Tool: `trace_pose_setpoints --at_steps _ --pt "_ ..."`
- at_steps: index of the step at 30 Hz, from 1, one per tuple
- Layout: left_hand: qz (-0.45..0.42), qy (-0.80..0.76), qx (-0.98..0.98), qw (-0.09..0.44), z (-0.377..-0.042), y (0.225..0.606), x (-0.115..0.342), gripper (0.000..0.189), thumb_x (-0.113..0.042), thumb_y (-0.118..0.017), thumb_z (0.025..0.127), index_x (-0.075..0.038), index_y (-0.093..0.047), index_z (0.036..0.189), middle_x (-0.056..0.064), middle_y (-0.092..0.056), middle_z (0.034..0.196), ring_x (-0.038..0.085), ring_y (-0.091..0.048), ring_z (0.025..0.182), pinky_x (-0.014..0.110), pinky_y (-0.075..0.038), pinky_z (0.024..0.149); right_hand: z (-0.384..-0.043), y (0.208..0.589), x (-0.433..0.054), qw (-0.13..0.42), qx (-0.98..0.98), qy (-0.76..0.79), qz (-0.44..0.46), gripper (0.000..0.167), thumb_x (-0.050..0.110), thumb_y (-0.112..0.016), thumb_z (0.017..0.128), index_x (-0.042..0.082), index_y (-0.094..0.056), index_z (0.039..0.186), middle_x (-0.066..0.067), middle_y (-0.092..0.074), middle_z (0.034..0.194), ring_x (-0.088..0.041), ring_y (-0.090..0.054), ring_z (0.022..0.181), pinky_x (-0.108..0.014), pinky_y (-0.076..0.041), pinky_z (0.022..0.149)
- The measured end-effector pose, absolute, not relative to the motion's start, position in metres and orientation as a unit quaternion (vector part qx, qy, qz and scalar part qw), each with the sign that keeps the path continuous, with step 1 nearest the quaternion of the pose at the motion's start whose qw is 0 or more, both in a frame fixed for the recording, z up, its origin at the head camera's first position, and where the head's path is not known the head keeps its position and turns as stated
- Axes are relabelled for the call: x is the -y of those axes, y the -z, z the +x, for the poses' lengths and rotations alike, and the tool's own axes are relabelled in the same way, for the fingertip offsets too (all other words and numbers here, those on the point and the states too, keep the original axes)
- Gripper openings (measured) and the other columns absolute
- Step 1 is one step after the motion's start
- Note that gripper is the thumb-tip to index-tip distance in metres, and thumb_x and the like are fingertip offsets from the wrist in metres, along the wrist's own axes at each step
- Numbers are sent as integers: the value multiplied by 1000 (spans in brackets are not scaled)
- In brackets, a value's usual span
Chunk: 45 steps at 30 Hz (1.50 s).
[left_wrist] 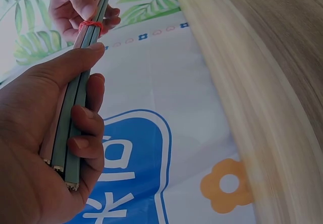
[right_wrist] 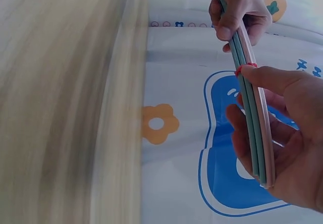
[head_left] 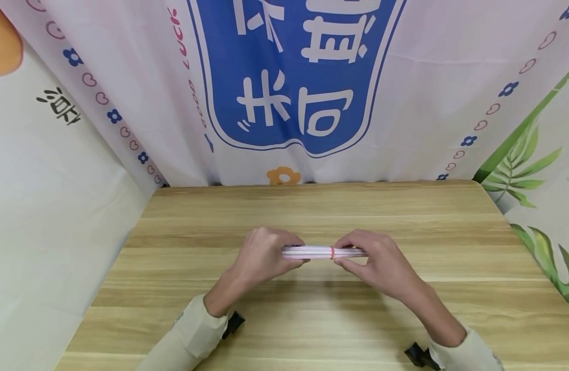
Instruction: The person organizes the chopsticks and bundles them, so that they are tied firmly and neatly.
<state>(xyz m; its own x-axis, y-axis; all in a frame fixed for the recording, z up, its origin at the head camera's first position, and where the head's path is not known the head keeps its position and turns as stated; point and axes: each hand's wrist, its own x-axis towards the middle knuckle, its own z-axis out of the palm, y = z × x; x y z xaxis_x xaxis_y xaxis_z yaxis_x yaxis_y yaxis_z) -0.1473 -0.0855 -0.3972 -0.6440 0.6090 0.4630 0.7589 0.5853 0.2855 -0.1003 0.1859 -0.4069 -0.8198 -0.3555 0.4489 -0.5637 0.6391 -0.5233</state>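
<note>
A bundle of slim pink and green chopsticks (head_left: 312,252) is held level above the table, bound by a red rubber band (head_left: 332,252) right of its middle. My left hand (head_left: 264,253) grips the left part; in the left wrist view its fingers curl round the chopsticks (left_wrist: 73,114), whose ends show gold rims. With thumb and fingers my right hand (head_left: 381,262) holds the other part. In the right wrist view, the right thumb lies on the chopsticks (right_wrist: 255,125) at the band (right_wrist: 246,68). The palms hide parts of the bundle.
Below the hands is a wood-grain table (head_left: 284,211). A printed white curtain (head_left: 423,103) with a blue sign hangs behind its far edge. White cloth (head_left: 57,206) stands at the left and leaf-patterned cloth (head_left: 539,216) at the right.
</note>
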Motion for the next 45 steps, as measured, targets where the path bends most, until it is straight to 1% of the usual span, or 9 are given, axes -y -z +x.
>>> trace_pose_setpoints --at_steps 7,11,15,20,22,26,30,39,45 --pt "-391 235 875 160 -147 397 87 19 -22 -98 76 -19 -85 89 -9 -80 82 0 -64 62 17 -50 59 -102 413 -183 184 875 -353 275 22 18 -92 85 19 -84 105 4 -83 102 -10 -77 87 -30 -63 73" --pt "-392 234 874 163 -146 396 86 18 -22 -98 76 -19 -85 88 -9 -80 80 0 -63 62 17 -50 59 -102 414 -181 189 869 -367 274 23 18 -93 83 17 -85 104 1 -84 100 -12 -79 86 -27 -62 69" --pt "-395 235 874 160 -145 395 86 17 -22 -97 76 -19 -85 88 -9 -81 81 0 -65 62 16 -50 59 -101 415 -179 185 865 -379 273 25 17 -94 82 17 -86 106 -1 -84 101 -8 -78 82 -20 -58 63" --pt "-398 233 874 153 -143 393 85 17 -22 -97 77 -18 -85 88 -8 -81 82 1 -65 62 16 -50 59 -100 415 -176 173 872 -371 269 27 21 -94 83 18 -86 109 -2 -85 103 -4 -74 76 -17 -54 58" --pt "-395 232 876 152 -143 393 85 17 -22 -97 77 -19 -85 88 -8 -81 82 1 -64 61 16 -49 58 -100 415 -176 165 876 -368 264 29 21 -93 84 17 -86 111 -2 -85 104 -6 -76 77 -18 -55 59" --pt "-391 228 879 150 -143 393 86 18 -24 -98 77 -19 -85 89 -8 -81 81 1 -64 60 16 -48 57 -98 412 -177 151 888 -354 251 36 22 -94 83 15 -84 117 -2 -84 110 -13 -80 88 -23 -60 68" --pt "-388 227 882 144 -144 394 87 20 -26 -98 77 -20 -85 90 -8 -81 82 0 -64 61 17 -48 57 -97 409 -181 144 895 -345 242 40 22 -95 82 14 -82 119 -1 -83 116 -15 -80 94 -28 -63 76" --pt "-380 228 884 149 -146 397 89 21 -29 -99 76 -21 -85 89 -11 -80 79 -2 -63 60 15 -47 57 -94 410 -197 141 893 -359 230 42 14 -95 81 14 -82 120 -2 -83 117 -14 -79 94 -28 -64 77" --pt "-380 229 885 144 -147 396 94 20 -31 -98 78 -22 -85 90 -11 -80 79 -3 -60 59 14 -44 55 -93 412 -208 162 891 -357 229 40 12 -96 80 16 -82 118 1 -83 113 -12 -79 92 -24 -62 77"
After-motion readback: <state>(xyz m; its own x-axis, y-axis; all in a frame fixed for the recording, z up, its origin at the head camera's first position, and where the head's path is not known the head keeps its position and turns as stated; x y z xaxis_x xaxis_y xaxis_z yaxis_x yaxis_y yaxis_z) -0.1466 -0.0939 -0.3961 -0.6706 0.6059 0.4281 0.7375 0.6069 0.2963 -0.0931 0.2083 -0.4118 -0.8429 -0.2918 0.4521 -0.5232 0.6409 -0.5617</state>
